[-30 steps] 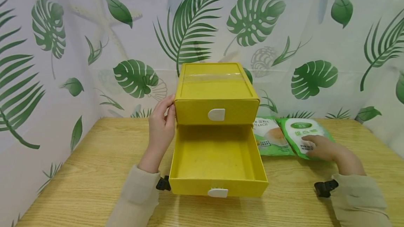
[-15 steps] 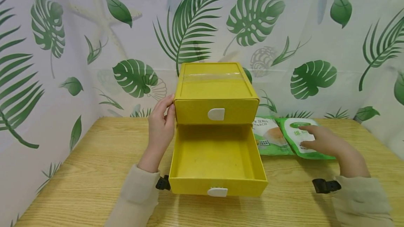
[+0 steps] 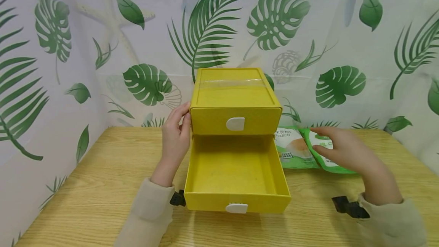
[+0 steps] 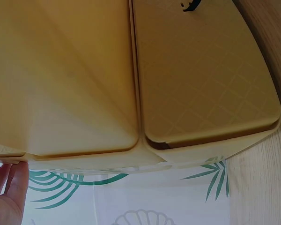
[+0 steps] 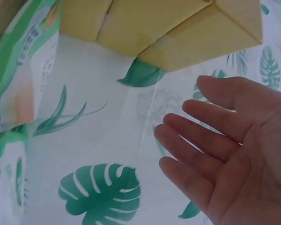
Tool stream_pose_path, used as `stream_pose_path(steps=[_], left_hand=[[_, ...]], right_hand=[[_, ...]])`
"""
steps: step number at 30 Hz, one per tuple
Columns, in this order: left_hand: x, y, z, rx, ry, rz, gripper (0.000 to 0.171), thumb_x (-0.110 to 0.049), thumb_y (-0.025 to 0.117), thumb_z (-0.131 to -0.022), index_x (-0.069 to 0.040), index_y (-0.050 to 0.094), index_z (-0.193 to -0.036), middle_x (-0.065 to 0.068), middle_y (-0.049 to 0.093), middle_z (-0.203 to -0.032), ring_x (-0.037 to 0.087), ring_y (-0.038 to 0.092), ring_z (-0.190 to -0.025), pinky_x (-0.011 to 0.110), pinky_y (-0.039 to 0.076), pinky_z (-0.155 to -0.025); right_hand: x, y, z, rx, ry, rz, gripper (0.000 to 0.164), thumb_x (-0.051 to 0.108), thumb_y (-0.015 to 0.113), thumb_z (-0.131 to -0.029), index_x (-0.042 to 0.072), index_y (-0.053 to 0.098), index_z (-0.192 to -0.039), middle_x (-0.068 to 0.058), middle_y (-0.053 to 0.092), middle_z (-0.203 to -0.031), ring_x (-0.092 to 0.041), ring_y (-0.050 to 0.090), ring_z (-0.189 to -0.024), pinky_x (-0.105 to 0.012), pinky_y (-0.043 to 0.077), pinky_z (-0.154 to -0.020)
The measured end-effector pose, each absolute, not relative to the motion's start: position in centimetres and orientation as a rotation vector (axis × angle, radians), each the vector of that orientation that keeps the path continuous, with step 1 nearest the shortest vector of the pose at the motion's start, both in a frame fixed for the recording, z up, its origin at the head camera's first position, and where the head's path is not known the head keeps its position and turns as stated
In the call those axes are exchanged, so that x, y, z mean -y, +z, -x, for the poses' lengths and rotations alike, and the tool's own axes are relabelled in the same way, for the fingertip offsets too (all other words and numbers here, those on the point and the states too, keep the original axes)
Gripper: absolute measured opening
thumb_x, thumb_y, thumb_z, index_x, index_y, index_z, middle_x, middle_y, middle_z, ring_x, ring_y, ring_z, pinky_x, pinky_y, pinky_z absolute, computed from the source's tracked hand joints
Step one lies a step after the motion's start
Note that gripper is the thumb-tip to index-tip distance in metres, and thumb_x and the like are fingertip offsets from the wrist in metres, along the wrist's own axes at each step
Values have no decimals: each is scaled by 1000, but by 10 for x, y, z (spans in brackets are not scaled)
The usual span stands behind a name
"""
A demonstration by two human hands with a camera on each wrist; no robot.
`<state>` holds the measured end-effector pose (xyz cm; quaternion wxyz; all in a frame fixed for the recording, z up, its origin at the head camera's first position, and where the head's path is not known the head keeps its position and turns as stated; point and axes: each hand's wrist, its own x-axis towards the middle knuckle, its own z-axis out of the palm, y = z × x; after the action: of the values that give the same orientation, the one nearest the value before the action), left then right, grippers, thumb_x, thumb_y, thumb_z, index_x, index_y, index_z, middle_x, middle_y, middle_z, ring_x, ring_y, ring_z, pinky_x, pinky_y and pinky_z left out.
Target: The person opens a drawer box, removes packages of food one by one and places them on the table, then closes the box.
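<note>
- White fabric backdrop (image 3: 154,48) printed with green leaves stands behind a pale wood-grain table (image 3: 113,174).
- On it sits a yellow plastic two-drawer box (image 3: 234,94); its upper drawer (image 3: 209,122) is in, its lower drawer (image 3: 236,188) pulled out.
- Left hand (image 3: 175,136): fingers touch the box's left side, unclamped.
- Right hand (image 3: 353,153): thumb and fingers apart, over a green-and-white plastic packet (image 3: 327,163).
- Beside that packet, near the box's right side, lies a green-and-white packet with an orange print (image 3: 295,149).
</note>
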<state>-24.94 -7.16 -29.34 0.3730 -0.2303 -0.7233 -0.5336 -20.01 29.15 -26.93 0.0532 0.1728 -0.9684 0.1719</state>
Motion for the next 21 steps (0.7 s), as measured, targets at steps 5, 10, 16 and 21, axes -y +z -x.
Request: stream_pose_path(steps=[5, 10, 16, 21], left_hand=[[71, -293, 249, 1857, -1365, 581, 24, 3, 48, -89, 7, 57, -111, 17, 55, -111, 23, 54, -101, 30, 53, -69], [71, -292, 248, 1862, -1365, 574, 24, 3, 48, -89, 7, 57, -111, 17, 56, -111, 24, 53, -101, 30, 53, -69], [71, -293, 249, 1862, -1361, 570, 24, 2, 48, -89, 7, 57, -111, 16, 56, -111, 23, 53, -101, 30, 52, -69], [71, -293, 249, 1853, -1362, 575, 24, 2, 48, -89, 7, 57, -111, 16, 56, -111, 23, 54, -101, 30, 52, -69]], right_hand=[[-277, -264, 193, 2858, 542, -582, 43, 11, 59, -85, -7, 47, -122, -25, 51, -117, -41, 46, -105, -55, 40, -83], [-266, -260, 188, 2760, 554, -646, 37, 9, 60, -83, -5, 53, -117, -21, 55, -112, -37, 49, -102, -52, 42, -81], [-250, -251, 184, 2702, 569, -672, 38, 15, 61, -84, -4, 54, -116, -19, 56, -112, -34, 49, -104, -51, 42, -83], [-242, -247, 180, 2647, 569, -717, 37, 12, 62, -83, -4, 55, -115, -19, 56, -111, -34, 49, -104, -51, 42, -83]])
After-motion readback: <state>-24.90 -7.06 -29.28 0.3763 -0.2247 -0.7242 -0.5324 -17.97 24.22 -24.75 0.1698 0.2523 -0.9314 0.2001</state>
